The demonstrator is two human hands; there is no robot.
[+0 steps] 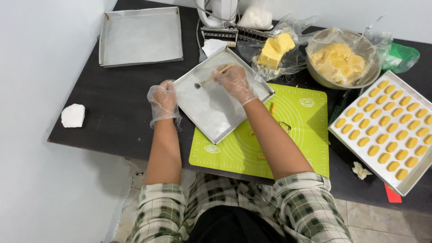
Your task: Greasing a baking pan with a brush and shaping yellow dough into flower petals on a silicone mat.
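A square metal baking tray (211, 112) lies tilted across the black table and the green silicone mat (301, 130). My left hand (163, 101), in a clear plastic glove, grips the tray's left edge. My right hand (234, 82), also gloved, holds a small wooden-handled brush (211, 78) whose dark bristles touch the tray's surface near its upper left part.
A second bare tray (140, 37) sits at the back left. A block of butter in plastic (274, 48), a bowl of yellow dough (339, 60), and a tray with several rows of shaped yellow dough pieces (389, 128) stand right. A white lump (73, 115) lies left.
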